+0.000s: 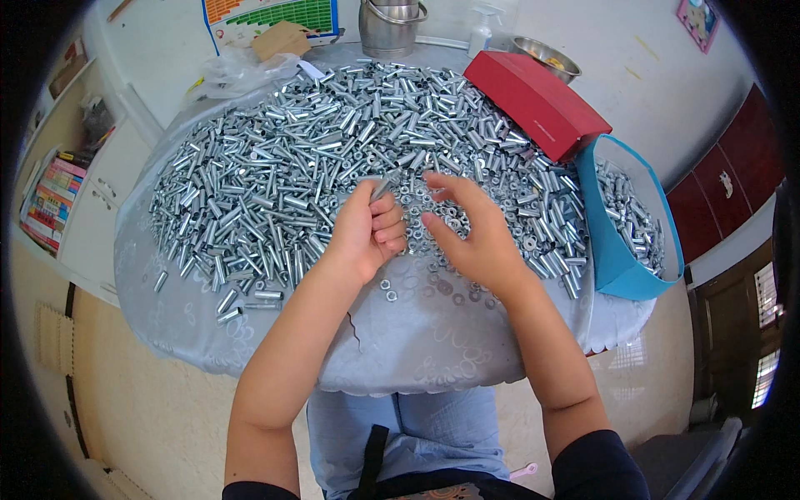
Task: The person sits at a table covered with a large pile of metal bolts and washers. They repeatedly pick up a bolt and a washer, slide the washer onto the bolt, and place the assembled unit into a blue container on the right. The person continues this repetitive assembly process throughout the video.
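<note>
Pale cloth-covered round table (250,333) nearest. Left hand (367,233) curled shut around one short steel sleeve (385,185); right hand (467,229) just beside, fingers spread loose over small ring-shaped nuts (433,218). Beyond, heaped shiny cylindrical sleeves (283,167), blue bin (617,250), red box (537,100).

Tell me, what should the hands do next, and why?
Probably the right hand should pinch one nut from the loose nuts beneath its fingers and bring it to the metal sleeve gripped in the left hand, since that sleeve's tip points toward it.
</note>
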{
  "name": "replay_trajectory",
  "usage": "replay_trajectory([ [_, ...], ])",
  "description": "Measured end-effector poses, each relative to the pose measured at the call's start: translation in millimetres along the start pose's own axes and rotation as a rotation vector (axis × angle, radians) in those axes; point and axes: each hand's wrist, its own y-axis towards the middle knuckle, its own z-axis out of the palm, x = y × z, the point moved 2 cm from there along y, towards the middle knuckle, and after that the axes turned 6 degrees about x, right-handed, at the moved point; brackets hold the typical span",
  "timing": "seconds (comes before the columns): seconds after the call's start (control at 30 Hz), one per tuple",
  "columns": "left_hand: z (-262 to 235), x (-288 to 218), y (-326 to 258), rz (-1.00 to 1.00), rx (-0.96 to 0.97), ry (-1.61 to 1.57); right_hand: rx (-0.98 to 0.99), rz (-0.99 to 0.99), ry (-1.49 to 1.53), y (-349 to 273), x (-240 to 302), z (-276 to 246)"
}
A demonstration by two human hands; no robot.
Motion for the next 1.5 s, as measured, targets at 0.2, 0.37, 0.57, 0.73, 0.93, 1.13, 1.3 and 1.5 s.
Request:
replay_trajectory([
  [0.2,-5,-5,-1,0.019,-0.016,-0.006,0.309,0.024,-0.322,-7,-19,6],
  [0.37,-3,-1,0,0.032,-0.009,0.035,0.340,0.041,-0.374,-10,-18,8],
  [0.57,2,0,-2,0.018,-0.028,0.056,0.328,0.100,-0.274,-8,-19,10],
  [0.73,2,1,-2,0.004,-0.027,0.061,0.341,0.209,-0.119,-7,-21,9],
  [0.93,2,1,-1,0.000,-0.034,0.077,0.311,0.064,-0.283,-8,-23,7],
  [1.13,1,3,1,-0.016,-0.035,0.088,0.304,0.099,-0.326,-9,-21,7],
  [1.3,1,2,-1,-0.012,-0.028,0.087,0.308,0.091,-0.339,-9,-19,8],
  [1.5,2,3,0,-0.021,-0.033,0.088,0.297,0.079,-0.250,-8,-19,9],
])
